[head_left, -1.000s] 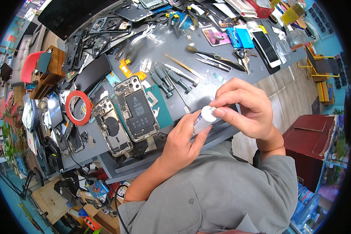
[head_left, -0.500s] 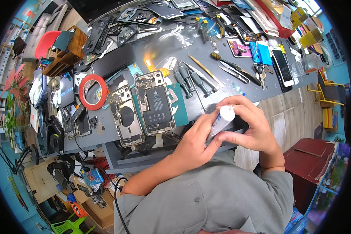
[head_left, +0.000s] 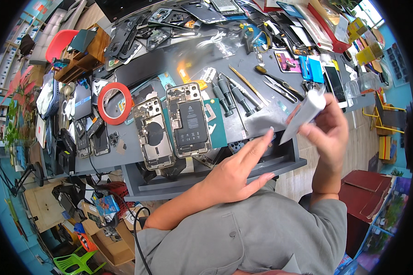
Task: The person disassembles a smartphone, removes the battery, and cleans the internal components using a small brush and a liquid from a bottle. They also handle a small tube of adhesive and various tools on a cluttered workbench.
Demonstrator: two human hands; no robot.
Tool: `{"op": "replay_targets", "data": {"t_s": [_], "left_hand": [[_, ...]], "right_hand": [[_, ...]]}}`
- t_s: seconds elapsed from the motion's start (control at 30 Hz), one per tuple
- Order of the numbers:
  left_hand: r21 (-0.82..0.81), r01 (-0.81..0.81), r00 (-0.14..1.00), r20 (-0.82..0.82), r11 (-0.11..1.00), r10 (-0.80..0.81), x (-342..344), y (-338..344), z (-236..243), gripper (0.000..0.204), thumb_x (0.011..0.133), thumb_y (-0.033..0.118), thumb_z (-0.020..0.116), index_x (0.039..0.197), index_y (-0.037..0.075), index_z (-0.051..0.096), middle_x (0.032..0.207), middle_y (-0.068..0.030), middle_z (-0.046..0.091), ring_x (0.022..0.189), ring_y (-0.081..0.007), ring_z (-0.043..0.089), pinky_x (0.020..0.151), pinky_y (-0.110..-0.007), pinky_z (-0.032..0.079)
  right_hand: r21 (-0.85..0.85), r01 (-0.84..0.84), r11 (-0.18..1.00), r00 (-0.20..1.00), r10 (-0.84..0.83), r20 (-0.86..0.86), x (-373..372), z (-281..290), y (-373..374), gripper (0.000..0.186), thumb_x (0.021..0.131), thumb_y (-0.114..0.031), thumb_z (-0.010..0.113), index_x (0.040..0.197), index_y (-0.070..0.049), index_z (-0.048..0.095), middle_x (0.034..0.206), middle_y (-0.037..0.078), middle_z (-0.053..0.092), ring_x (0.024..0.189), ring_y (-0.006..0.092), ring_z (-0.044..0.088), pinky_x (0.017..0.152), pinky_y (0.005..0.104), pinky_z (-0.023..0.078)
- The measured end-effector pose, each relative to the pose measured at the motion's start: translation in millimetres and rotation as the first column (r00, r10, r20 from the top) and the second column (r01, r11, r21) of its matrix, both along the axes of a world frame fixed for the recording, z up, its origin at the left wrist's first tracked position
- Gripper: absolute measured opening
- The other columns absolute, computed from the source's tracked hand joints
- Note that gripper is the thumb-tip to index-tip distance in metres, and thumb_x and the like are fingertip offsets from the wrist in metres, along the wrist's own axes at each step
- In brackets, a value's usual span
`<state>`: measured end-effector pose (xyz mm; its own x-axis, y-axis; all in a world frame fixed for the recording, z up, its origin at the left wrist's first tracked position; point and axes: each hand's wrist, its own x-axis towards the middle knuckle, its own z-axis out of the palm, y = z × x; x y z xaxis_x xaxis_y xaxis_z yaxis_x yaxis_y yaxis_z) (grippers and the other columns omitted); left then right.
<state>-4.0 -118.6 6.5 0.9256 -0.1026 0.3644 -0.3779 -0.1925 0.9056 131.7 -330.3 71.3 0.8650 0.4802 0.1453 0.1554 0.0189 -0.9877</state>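
My right hand (head_left: 331, 133) grips a white squeeze tube (head_left: 303, 117), raised and tilted above the right end of an open drawer (head_left: 293, 165). The tube's flat end points down and to the left. Over the same drawer, my left hand (head_left: 237, 172) holds nothing, its fingers stretched toward the tube but apart from it. To its left on the desk lie an opened phone with a black battery (head_left: 188, 121) and a bare phone housing (head_left: 153, 135), side by side. Part of a green mat (head_left: 219, 126) shows beside the battery phone.
Several screwdrivers (head_left: 242, 98), tweezers (head_left: 281, 89) and a brush (head_left: 273, 73) lie beyond my hands. A red tape roll (head_left: 115, 121) is left of the phones. Phone parts (head_left: 170, 18) crowd the desk's far side. A dark red cabinet (head_left: 367, 192) stands at the right.
My hands have parted. The tube, earlier between both hands, has moved right and up in my right hand. My left hand has let go, and its fingers have straightened.
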Motion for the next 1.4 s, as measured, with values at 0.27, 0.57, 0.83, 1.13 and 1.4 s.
{"op": "replay_targets", "data": {"t_s": [0.27,0.57,0.83,1.13,1.4], "left_hand": [[0.119,0.098,0.995,-0.006,0.988,-0.098,-22,24,-4,0.049,0.090,0.009,0.086,0.135,-0.003,0.072,0.121,-0.0215,0.076,0.104,-0.0343,0.076,0.090,-0.039,0.062],[0.097,0.149,0.989,-0.015,0.984,-0.149,-24,21,-20,0.044,0.088,0.007,0.087,0.130,-0.003,0.075,0.114,-0.0185,0.077,0.097,-0.0314,0.076,0.086,-0.037,0.062],[0.119,0.141,0.989,0.019,0.983,-0.144,-22,19,-25,0.039,0.087,0.006,0.087,0.125,-0.002,0.077,0.110,-0.0168,0.077,0.094,-0.0303,0.076,0.082,-0.036,0.062],[0.145,0.128,0.991,0.022,0.981,-0.133,-21,19,-25,0.037,0.088,0.006,0.086,0.123,-0.002,0.078,0.109,-0.0165,0.077,0.093,-0.0298,0.076,0.081,-0.036,0.062],[0.150,0.123,0.992,0.025,0.981,-0.128,-20,19,-25,0.036,0.087,0.006,0.086,0.121,-0.002,0.078,0.108,-0.0163,0.077,0.093,-0.0299,0.076,0.081,-0.036,0.062]], "right_hand": [[-0.181,0.170,0.969,0.955,-0.117,0.272,78,5,2,0.038,0.097,-0.012,0.086,0.128,0.001,0.067,0.108,0.005,0.076,0.096,0.0088,0.071,0.083,0.0249,0.057],[-0.032,0.146,0.989,0.978,-0.139,0.154,80,-7,12,0.044,0.099,-0.009,0.084,0.132,0.005,0.060,0.115,0.012,0.075,0.104,0.0149,0.075,0.088,0.0266,0.061],[-0.088,0.170,0.982,0.969,-0.150,0.196,78,-6,12,0.044,0.097,-0.008,0.085,0.131,0.007,0.061,0.114,0.014,0.077,0.103,0.0142,0.075,0.090,0.0266,0.061],[-0.071,0.176,0.982,0.963,-0.157,0.221,77,-8,12,0.043,0.097,-0.009,0.086,0.129,0.007,0.062,0.110,0.013,0.078,0.100,0.0140,0.076,0.088,0.0265,0.062],[-0.102,0.186,0.977,0.961,-0.159,0.227,76,-6,13,0.043,0.097,-0.010,0.086,0.128,0.008,0.063,0.108,0.014,0.078,0.099,0.0141,0.076,0.086,0.0265,0.062]]}}
